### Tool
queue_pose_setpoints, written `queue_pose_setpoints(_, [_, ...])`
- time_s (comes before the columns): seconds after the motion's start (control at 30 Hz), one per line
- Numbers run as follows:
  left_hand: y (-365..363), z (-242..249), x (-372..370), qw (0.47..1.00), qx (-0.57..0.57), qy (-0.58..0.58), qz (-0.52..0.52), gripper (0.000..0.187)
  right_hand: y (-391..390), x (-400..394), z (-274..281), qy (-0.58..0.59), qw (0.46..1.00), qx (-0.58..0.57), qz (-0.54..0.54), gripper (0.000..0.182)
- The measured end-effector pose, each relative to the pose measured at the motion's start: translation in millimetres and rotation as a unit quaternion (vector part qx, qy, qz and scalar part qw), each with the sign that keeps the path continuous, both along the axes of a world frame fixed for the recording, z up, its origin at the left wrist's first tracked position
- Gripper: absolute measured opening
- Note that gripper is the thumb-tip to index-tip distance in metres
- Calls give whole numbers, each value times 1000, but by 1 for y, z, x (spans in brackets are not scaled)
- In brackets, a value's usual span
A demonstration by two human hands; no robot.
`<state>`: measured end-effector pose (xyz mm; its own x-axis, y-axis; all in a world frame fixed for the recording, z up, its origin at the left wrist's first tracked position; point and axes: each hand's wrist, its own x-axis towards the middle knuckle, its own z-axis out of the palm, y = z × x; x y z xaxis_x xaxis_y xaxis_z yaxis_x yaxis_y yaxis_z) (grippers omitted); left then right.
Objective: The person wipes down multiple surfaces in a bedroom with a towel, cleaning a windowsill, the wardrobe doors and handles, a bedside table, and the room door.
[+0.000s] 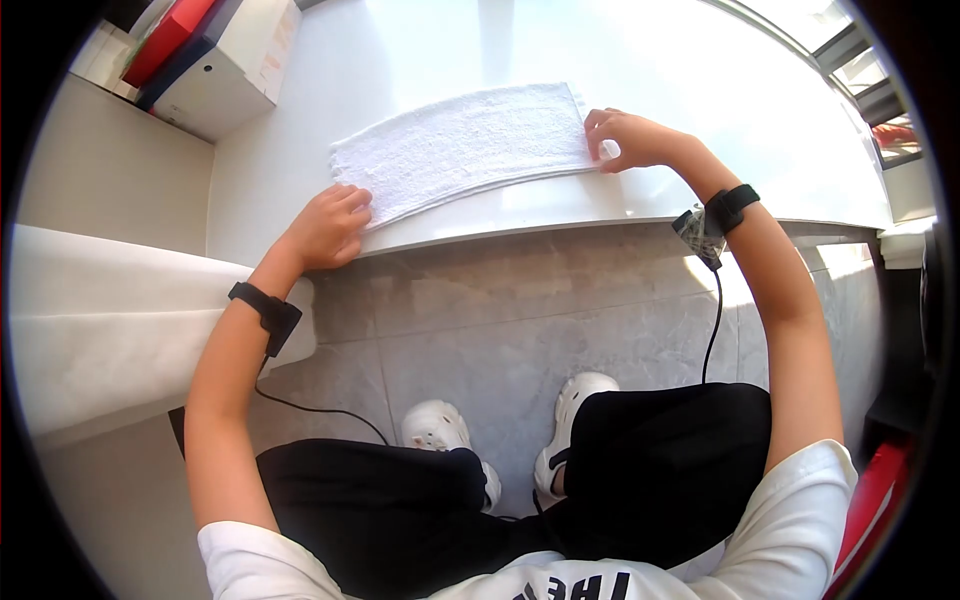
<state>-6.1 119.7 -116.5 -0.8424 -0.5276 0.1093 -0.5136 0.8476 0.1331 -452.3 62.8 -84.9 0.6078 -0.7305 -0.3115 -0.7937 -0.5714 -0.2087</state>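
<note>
A white terry towel (470, 145), folded into a long strip, lies flat along the near edge of a white ledge (690, 90). At the towel's left end, my left hand (332, 228) has its fingers closed on the near corner. My right hand (632, 140) is at the opposite end, its thumb and fingers curled in a pinch at the towel's right edge. The fingertips of both hands are partly hidden. Each wrist wears a black strap with a cable.
Red and dark blue folders and a white box (225, 75) stand at the back left. A white padded surface (130, 320) is beside my left arm. White clogs (435, 425) rest on the grey tiled floor (470, 300). Window frames line the right.
</note>
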Motion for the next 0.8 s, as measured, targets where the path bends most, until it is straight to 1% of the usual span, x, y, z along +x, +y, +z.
queue_pose_setpoints(0.03, [0, 4, 0, 1000, 18, -6, 21, 12, 1, 3, 4, 22, 1000, 15, -6, 16])
queue_pose_setpoints(0.07, [-1, 7, 0, 998, 35, -13, 43, 11, -1, 6, 4, 13, 1000, -2, -23, 17])
queue_pose_setpoints(0.1, [-6, 8, -3, 998, 4, 25, 50, 11, -5, 10, 4, 5, 999, -19, -40, 19])
queue_pose_setpoints(0.13, [-12, 6, -10, 995, -11, 50, 84, 14, -7, 17, 6, -4, 998, -36, -58, 21])
queue_pose_setpoints(0.17, [-18, 4, -20, 990, -27, 76, 118, 18, -6, 24, 6, -22, 995, -70, -68, 29])
queue_pose_setpoints(0.2, [-25, 0, -30, 982, -44, 101, 152, 22, -9, 31, 0, -51, 989, -125, -65, 32])
queue_pose_setpoints(0.27, [-37, -18, -53, 972, -67, 132, 184, 32, -17, 47, -29, -108, 965, -232, -59, 41])
queue_pose_setpoints(0.3, [-42, -27, -63, 966, -79, 147, 199, 38, -20, 57, -42, -106, 961, -245, -69, 46])
queue_pose_setpoints(0.33, [-48, -32, -71, 969, -61, 130, 199, 41, -23, 70, -49, -104, 958, -256, -80, 52])
queue_pose_setpoints(0.4, [-56, -42, -89, 975, -28, 98, 197, 48, -24, 89, -60, -79, 964, -241, -75, 56])
queue_pose_setpoints(0.47, [-55, -49, -103, 973, -24, 46, 225, 49, -26, 96, -76, -82, 964, -248, -52, 56])
queue_pose_setpoints(0.53, [-52, -56, -110, 966, -23, 8, 257, 49, -26, 91, -84, -72, 967, -232, -80, 57])
queue_pose_setpoints(0.57, [-53, -58, -109, 963, -20, 11, 267, 50, -26, 86, -88, -66, 968, -225, -94, 57])
queue_pose_setpoints(0.67, [-57, -57, -91, 971, 2, 30, 237, 51, -45, 49, -91, -61, 957, -232, -162, 59])
queue_pose_setpoints(0.7, [-57, -54, -86, 965, 1, 18, 263, 53, -51, 37, -95, -85, 950, -217, -207, 59])
queue_pose_setpoints(0.8, [-63, -55, -69, 960, -5, 0, 281, 53, -58, 34, -96, -37, 948, -213, -235, 58])
